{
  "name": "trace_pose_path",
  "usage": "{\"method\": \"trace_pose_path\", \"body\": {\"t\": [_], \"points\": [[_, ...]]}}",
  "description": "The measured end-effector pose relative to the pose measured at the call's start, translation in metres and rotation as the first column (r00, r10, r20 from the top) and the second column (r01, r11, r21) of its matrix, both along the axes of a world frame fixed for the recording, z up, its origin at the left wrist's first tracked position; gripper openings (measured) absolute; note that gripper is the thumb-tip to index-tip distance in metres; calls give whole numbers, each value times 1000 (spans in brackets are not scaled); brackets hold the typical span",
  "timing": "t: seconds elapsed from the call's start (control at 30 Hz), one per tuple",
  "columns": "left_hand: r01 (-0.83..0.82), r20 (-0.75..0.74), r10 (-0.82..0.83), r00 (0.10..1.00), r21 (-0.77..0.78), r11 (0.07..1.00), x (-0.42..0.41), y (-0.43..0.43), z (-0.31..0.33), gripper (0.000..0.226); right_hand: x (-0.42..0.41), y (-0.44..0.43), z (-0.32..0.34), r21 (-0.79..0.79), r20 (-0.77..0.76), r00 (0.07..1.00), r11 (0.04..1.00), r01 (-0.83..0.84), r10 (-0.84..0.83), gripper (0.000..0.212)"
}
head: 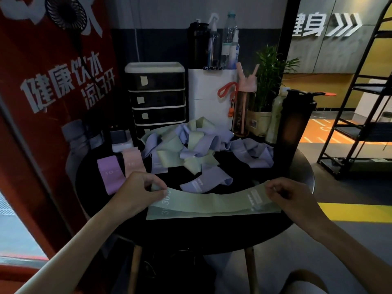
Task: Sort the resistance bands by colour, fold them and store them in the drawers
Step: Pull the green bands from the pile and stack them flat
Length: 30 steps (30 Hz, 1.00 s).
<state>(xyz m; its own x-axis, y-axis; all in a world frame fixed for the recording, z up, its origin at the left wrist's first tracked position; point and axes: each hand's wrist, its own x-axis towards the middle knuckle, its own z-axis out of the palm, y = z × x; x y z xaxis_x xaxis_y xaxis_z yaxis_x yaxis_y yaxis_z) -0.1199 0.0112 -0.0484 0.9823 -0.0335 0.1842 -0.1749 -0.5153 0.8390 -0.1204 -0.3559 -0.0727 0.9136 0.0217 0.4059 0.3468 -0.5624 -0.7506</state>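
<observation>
The left hand (146, 187) and the right hand (290, 196) each pinch one end of a green band (212, 200) between thumb and curled fingers. They hold it stretched flat along the near edge of the round black tabletop (212, 234). Its left end is marked 30. A second green band (191, 214), also marked 30, lies flat under it and shows along its near side.

At the left edge of the tabletop lie two flat bands side by side: one purple band (110, 175) marked 10 and one pink band (133, 162) marked 15. Just behind the held band, one lavender band (203, 181) lies alone. In the middle of the tabletop sits a tangled pile (191, 145) of lavender and green bands, too twisted together to count. Another lavender band (252, 153) trails from it toward the right edge.

At the far edge stands one drawer unit (157, 96). Three of its dark drawers show fully, each shut and bearing a pale note, and a fourth is partly hidden behind the pile. To its right stand a white box (210, 92), one pink bottle (244, 107), one potted plant (267, 81) and, at the right edge, one dark bottle (294, 124).
</observation>
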Motion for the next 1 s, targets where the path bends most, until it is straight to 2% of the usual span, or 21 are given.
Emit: {"method": "trace_pose_path", "body": {"t": [0.27,0.5,0.57,0.63,0.73,0.9,1.0], "points": [[13,16,-14,1000,99,995,1,6,-14,13,-1,-2,-10,-63,36,999,998,7,-4,36],[71,124,-111,986,287,955,-8,6,-16,12,-8,-5,-9,-169,71,997,986,-8,20,36],[146,100,-189,977,337,930,-7,14,-21,23,-5,-11,-15,-229,67,997,973,-11,27,34],[216,63,-254,965,360,908,-7,24,-26,39,-4,-18,-18,-215,14,998,975,-51,55,29],[242,61,-283,957,368,898,-10,31,-33,56,-3,-26,-17,-230,-51,990,963,-143,135,37],[217,94,-255,962,300,929,-9,34,-38,62,-2,-30,-17,-246,-105,976,946,-211,191,49],[232,98,-267,959,279,932,-10,34,-37,61,-1,-32,-18,-244,-108,975,946,-215,193,40]]}}
